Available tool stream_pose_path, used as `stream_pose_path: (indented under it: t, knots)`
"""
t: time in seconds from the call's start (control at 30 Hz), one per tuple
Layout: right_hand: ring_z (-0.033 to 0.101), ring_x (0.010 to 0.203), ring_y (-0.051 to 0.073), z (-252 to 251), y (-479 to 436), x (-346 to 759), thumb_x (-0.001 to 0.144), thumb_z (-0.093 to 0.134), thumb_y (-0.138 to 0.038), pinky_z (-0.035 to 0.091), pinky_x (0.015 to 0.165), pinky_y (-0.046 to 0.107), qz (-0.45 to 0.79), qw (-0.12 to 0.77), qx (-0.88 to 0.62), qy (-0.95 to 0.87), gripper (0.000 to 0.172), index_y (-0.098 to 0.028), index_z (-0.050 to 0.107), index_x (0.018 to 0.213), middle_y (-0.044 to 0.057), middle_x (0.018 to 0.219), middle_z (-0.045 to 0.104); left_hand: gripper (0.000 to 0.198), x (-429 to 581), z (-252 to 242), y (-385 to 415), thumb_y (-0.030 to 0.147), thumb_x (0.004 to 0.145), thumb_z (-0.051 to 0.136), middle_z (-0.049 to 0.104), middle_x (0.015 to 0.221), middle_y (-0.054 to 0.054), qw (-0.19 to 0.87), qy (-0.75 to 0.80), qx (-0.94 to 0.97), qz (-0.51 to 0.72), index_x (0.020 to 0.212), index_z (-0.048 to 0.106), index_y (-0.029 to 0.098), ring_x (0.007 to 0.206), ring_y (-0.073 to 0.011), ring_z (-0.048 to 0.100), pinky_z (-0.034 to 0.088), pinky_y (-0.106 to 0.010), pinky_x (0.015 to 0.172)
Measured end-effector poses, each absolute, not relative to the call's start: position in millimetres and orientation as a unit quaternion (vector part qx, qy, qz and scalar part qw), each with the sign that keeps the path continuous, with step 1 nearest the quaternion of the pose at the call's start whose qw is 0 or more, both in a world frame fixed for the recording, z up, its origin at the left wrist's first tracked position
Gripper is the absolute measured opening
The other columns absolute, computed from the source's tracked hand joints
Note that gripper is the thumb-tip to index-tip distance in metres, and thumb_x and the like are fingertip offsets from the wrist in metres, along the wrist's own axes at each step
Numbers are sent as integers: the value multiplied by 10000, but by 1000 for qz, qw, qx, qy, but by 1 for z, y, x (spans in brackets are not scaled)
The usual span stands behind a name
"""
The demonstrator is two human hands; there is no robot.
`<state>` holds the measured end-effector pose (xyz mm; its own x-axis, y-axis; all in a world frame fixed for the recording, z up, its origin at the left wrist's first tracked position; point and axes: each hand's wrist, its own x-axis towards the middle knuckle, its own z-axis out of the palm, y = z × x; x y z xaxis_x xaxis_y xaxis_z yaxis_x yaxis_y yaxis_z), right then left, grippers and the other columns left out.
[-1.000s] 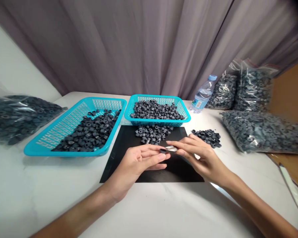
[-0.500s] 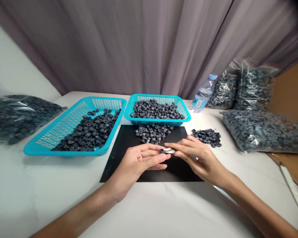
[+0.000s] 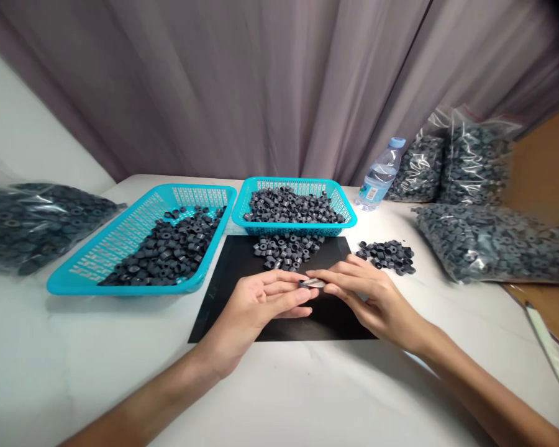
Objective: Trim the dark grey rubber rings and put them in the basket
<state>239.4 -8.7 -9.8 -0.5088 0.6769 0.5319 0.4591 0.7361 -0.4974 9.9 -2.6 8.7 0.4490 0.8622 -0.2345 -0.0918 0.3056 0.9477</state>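
While the left hand point(image 3: 256, 304) pinches a small dark ring point(image 3: 304, 284) between thumb and fingertips over the middle of the black mat point(image 3: 228, 279), the right hand point(image 3: 372, 298) pinches a small silvery piece point(image 3: 317, 284) touching it from the right, just nearer than the loose pile of rings point(image 3: 286, 251).

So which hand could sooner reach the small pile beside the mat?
Likely the right hand, though holding a silvery piece: the pile lies just beyond it; the left hand, pinching a ring, is farther.
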Motion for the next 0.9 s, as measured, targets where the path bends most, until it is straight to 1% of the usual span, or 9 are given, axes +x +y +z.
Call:
stream_pose_path:
  t: [0.2, 0.37, 0.5, 0.67, 0.77, 0.9]
  knots:
    - [525, 732, 170, -12, -9, 238, 1045, 502, -157, 399, 713, 335, 141, 378, -335, -851, 270, -158, 673, 1254, 48, 888, 685, 293, 11, 9, -2, 297, 848, 801, 795, 1110, -110, 700, 400, 486, 336, 1081, 726, 135, 1088, -234, 739, 611, -240, 842]
    - [577, 759, 171, -9, -8, 244, 1051, 502, -180, 415, 798, 352, 153, 372, -364, -840, 301, -205, 659, 1307, 33, 887, 697, 294, 10, 12, -3, 326, 840, 804, 802, 1074, -105, 684, 417, 498, 332, 1064, 731, 149, 1002, -252, 769, 616, -244, 743]
    - [596, 773, 176, -5, -8, 247, 1062, 488, -216, 415, 797, 360, 162, 362, -360, -845, 316, -213, 642, 1337, 47, 944, 724, 293, 10, 14, -3, 329, 830, 811, 804, 1064, -102, 682, 418, 497, 336, 1048, 731, 151, 1011, -252, 766, 611, -250, 756]
    - [613, 778, 171, -7, -8, 247, 1064, 492, -232, 426, 813, 367, 165, 345, -358, -852, 328, -223, 628, 1362, 44, 955, 732, 331, 11, 13, -1, 338, 827, 810, 803, 1052, -123, 680, 418, 502, 333, 1077, 718, 141, 1027, -271, 759, 609, -284, 781]
    - [611, 782, 167, -7, -8, 246, 1060, 501, -214, 424, 808, 364, 167, 349, -351, -853, 321, -224, 633, 1353, 36, 960, 731, 335, 10, 12, -1, 338, 833, 804, 801, 1051, -123, 679, 416, 506, 332, 1086, 715, 139, 1007, -262, 763, 604, -273, 770]
    - [600, 775, 172, -7, -8, 245, 1055, 508, -204, 420, 798, 366, 168, 352, -345, -854, 308, -189, 643, 1331, 42, 950, 732, 321, 9, 13, -3, 331, 836, 804, 802, 1039, -116, 682, 412, 505, 333, 1075, 716, 136, 989, -244, 765, 599, -250, 754]
